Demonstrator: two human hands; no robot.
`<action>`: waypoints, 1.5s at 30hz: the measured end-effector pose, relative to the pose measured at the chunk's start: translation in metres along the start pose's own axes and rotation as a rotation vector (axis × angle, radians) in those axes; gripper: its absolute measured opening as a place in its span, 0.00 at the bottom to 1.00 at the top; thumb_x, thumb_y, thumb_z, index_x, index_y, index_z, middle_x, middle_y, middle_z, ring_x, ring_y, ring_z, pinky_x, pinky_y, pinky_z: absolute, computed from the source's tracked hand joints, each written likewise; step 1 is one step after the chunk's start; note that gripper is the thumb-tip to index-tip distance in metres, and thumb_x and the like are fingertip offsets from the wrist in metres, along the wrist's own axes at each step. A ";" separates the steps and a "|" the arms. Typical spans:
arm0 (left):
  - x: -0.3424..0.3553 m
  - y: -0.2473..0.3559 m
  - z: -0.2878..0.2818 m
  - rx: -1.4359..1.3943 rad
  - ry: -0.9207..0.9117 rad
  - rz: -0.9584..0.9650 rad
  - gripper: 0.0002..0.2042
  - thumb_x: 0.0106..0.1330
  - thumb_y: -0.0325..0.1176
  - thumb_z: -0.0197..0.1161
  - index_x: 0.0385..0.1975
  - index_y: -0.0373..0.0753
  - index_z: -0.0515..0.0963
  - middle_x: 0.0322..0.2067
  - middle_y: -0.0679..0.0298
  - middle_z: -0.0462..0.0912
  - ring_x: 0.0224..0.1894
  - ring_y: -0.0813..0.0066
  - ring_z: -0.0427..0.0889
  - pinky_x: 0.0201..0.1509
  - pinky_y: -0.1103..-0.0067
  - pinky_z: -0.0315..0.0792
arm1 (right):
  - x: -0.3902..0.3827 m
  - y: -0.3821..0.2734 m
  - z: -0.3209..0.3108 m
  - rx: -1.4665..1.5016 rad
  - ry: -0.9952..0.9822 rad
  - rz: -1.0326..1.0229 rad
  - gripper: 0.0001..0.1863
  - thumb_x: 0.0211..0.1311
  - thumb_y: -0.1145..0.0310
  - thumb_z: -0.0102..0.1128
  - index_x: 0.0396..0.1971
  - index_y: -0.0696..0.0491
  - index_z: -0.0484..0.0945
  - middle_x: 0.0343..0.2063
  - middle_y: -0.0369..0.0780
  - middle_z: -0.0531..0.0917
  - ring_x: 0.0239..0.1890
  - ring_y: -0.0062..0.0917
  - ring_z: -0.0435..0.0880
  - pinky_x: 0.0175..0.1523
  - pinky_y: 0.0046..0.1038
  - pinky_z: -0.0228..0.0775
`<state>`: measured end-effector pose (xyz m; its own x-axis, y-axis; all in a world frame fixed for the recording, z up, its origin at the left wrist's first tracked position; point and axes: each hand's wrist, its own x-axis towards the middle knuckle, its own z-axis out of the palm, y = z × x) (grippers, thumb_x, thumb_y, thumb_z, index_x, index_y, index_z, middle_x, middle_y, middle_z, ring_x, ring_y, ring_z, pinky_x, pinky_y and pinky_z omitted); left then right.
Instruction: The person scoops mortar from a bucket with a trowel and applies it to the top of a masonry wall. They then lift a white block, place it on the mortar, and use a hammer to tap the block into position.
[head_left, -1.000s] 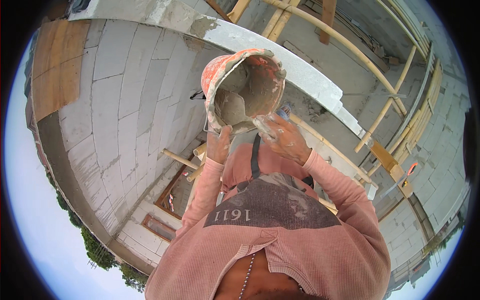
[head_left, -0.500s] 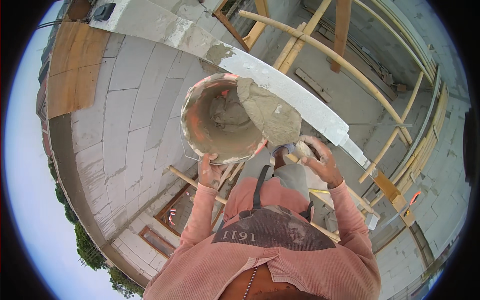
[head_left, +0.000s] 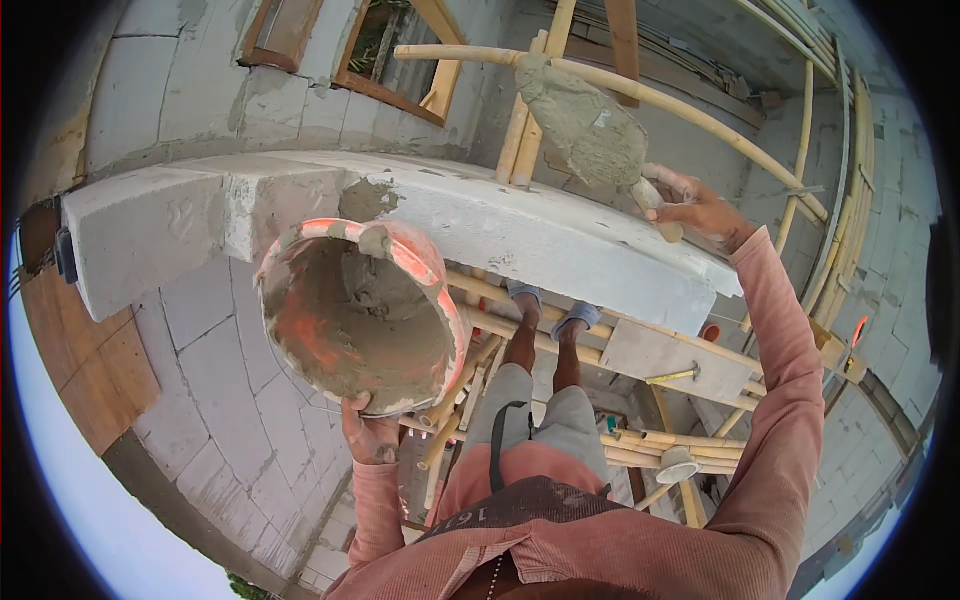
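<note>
My left hand is closed on the near rim of an orange bucket, which is tilted so its inside shows. Grey wet mortar lies in it and coats its walls. Out to the right, my right hand grips the pale handle of a trowel. A thick heap of mortar covers its blade, which hangs beyond the far side of a white block wall. The bucket overlaps the wall's near edge in view; whether it touches is unclear.
Bamboo poles cross behind the wall, and more poles run below by my feet. A yellow-handled tool lies on a board. A wooden window frame stands at the back. A round white container sits lower right.
The loaded trowel has moved from beside the bucket's mouth up and away, past the wall top. The bucket has shifted left and lower in view. My head view has turned, showing my feet.
</note>
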<state>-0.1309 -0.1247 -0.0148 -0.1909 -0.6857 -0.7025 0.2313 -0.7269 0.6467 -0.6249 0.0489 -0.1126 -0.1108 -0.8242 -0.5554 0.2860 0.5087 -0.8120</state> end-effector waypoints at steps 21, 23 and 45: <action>0.026 0.011 0.049 0.221 0.255 -0.057 0.26 0.63 0.30 0.56 0.62 0.32 0.63 0.57 0.51 0.74 0.57 0.52 0.78 0.61 0.57 0.75 | 0.245 0.101 0.007 -0.488 -0.307 0.181 0.40 0.46 0.66 0.60 0.67 0.41 0.64 0.55 0.38 0.75 0.55 0.31 0.71 0.65 0.36 0.59; 0.028 0.008 0.049 0.230 0.278 -0.080 0.26 0.63 0.29 0.56 0.62 0.33 0.63 0.56 0.52 0.74 0.57 0.54 0.78 0.61 0.57 0.75 | 0.240 0.084 0.015 -0.515 -0.276 0.213 0.41 0.47 0.66 0.59 0.67 0.40 0.64 0.58 0.39 0.74 0.58 0.32 0.71 0.67 0.38 0.59; 0.027 0.018 0.043 0.219 0.307 -0.106 0.26 0.64 0.28 0.55 0.63 0.33 0.63 0.58 0.52 0.75 0.59 0.56 0.76 0.64 0.60 0.72 | 0.195 0.053 0.028 -1.271 -0.068 -0.249 0.20 0.63 0.60 0.52 0.49 0.54 0.80 0.47 0.43 0.83 0.42 0.39 0.86 0.51 0.39 0.78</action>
<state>-0.1727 -0.1579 -0.0089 0.0994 -0.5867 -0.8036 0.0104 -0.8070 0.5905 -0.6048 -0.0919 -0.2589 0.0291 -0.9220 -0.3861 -0.8375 0.1884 -0.5129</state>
